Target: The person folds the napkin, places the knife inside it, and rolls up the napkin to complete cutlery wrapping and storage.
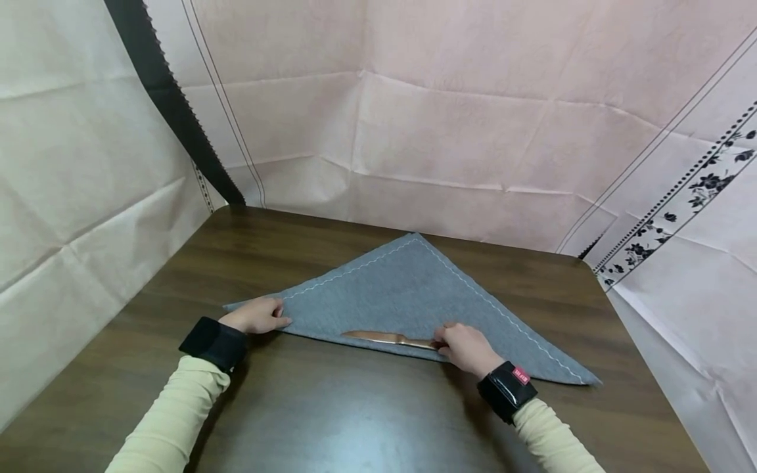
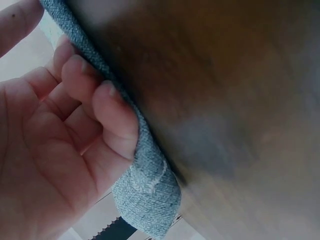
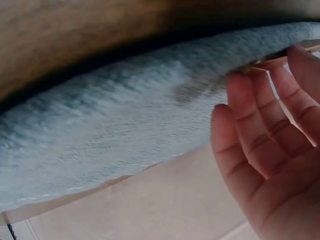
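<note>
A grey-blue cloth (image 1: pixel 378 289) with white stitching lies folded into a triangle, its long folded edge toward me. On it, close along that edge, lies a copper-coloured table knife (image 1: pixel 378 336) with the blade pointing left. My right hand (image 1: pixel 470 349) pinches the knife by its handle end; in the right wrist view the thumb and fingertips meet at the copper handle (image 3: pixel 272 63). Near the cloth's left corner rests my left hand (image 1: pixel 255 315), fingers loosely bent. The left wrist view has its fingertips (image 2: pixel 112 107) touching the cloth edge (image 2: pixel 145 185).
The brown wooden table (image 1: pixel 319 401) has rounded far corners. Behind and beside it hangs a creased pale sheet (image 1: pixel 437 144) with a black band at left and a floral border at right. Each wrist wears a black strap (image 1: pixel 214 345).
</note>
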A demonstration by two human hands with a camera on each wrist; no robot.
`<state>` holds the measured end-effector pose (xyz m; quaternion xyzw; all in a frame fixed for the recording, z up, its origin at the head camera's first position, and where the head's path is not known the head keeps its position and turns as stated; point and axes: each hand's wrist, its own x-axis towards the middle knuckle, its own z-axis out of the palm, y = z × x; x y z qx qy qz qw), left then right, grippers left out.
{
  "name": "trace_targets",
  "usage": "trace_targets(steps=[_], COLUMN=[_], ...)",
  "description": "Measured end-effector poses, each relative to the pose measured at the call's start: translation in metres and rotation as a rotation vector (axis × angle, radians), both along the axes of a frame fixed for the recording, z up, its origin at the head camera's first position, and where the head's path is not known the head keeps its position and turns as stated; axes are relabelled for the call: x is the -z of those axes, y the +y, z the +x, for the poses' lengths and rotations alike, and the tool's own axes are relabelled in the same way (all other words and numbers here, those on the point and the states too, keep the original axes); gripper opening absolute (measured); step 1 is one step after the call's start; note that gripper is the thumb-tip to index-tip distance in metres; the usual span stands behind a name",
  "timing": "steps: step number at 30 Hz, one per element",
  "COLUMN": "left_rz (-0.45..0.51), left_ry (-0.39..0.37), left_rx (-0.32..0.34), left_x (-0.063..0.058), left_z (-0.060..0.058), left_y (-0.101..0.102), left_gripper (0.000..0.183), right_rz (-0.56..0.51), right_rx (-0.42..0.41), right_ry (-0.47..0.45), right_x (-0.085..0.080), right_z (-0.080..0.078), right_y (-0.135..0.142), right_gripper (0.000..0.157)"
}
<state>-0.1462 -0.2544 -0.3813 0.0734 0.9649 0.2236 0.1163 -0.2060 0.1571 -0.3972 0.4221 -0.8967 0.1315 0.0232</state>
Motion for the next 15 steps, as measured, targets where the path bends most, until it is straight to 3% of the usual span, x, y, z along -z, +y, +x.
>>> trace_targets(steps=[6, 9, 12, 15], left_rz=[0.037, 0.022, -0.084, -0.207], left_ry=[-0.003, 0.068, 0.168, 0.153], left_rx=[0.012, -0.008, -0.106, -0.225], left_x=[-0.001, -0.006, -0.016, -0.025], left_z=[0.000, 0.002, 0.009, 0.019], left_y=[-0.005, -0.014, -0.027, -0.041], left_gripper=[0.026, 0.022, 0.017, 0.021], right_rz=[-0.037, -0.038, -0.037, -0.028], right_rx=[-0.002, -0.012, -0.014, -0.010], right_ry=[-0.010, -0.017, -0.022, -0.026], right_x=[0.003, 0.004, 0.003, 0.002], right_z=[0.000, 0.000, 0.000, 0.000], right_y=[0.002, 0.003, 0.002, 0.002], right_gripper=[0.013, 0.012, 0.012, 0.012])
